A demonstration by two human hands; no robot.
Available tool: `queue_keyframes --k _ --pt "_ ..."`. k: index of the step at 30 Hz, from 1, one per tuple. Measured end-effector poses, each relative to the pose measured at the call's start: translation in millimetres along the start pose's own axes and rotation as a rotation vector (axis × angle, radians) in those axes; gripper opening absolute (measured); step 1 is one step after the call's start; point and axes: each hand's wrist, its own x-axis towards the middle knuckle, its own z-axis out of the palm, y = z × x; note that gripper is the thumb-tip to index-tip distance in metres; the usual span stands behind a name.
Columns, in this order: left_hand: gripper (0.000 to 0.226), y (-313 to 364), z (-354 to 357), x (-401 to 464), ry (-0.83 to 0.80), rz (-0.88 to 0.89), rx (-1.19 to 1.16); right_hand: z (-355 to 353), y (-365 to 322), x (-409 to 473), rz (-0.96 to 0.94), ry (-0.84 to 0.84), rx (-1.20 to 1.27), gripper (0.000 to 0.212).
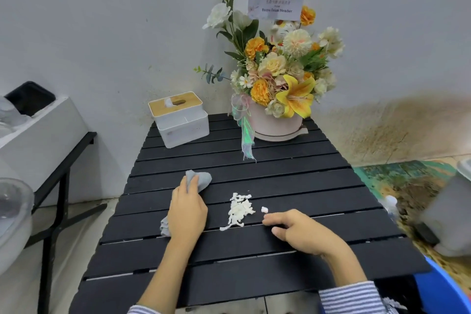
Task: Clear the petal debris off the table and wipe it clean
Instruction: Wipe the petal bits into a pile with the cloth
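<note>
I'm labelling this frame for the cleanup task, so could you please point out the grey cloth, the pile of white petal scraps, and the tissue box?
grey cloth (201,179): head view, bunched end beyond the fingers.
petal scraps (239,209): head view, pile's middle.
tissue box (183,130): head view, white front wall.

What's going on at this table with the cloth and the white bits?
A person is cleaning a black slatted table. The left hand presses a grey cloth flat on it. The right hand rests empty beside a small pile of white petal scraps, not yet picked up. A flower arrangement and tissue box stand at the far end.
</note>
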Motion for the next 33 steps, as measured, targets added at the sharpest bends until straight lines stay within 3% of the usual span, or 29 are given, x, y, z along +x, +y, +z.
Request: queue_keyframes --k 7,12,14,17,20,23,28,33 --pt "0.043 25 1 -6 -0.136 0.013 -0.176 -27 16 -10 0.100 0.259 0.183 0.038" --pt "0.044 88 17 -32 -0.296 0.171 -0.343 -23 40 -21 0.184 0.198 0.127 0.045" --pt "0.043 102 11 -36 -0.309 0.098 -0.452 -19 43 -23 0.186 0.222 0.187 0.046" --pt "0.042 93 -5 -44 -0.192 -0.076 -0.555 -19 49 -30 0.186 0.337 0.333 0.043" --pt "0.041 67 -14 -57 -0.050 -0.174 -0.479 -33 56 -41 0.214 0.510 0.398 0.040" --pt "0.038 60 -8 -70 0.007 -0.089 -0.240 -51 68 -48 0.279 0.656 0.347 0.040" --pt "0.045 86 7 -65 -0.040 -0.148 -0.142 -60 102 -63 0.555 0.539 0.187 0.050" --pt "0.047 128 31 -69 -0.131 0.019 -0.148 -61 118 -74 0.532 0.534 0.371 0.052"
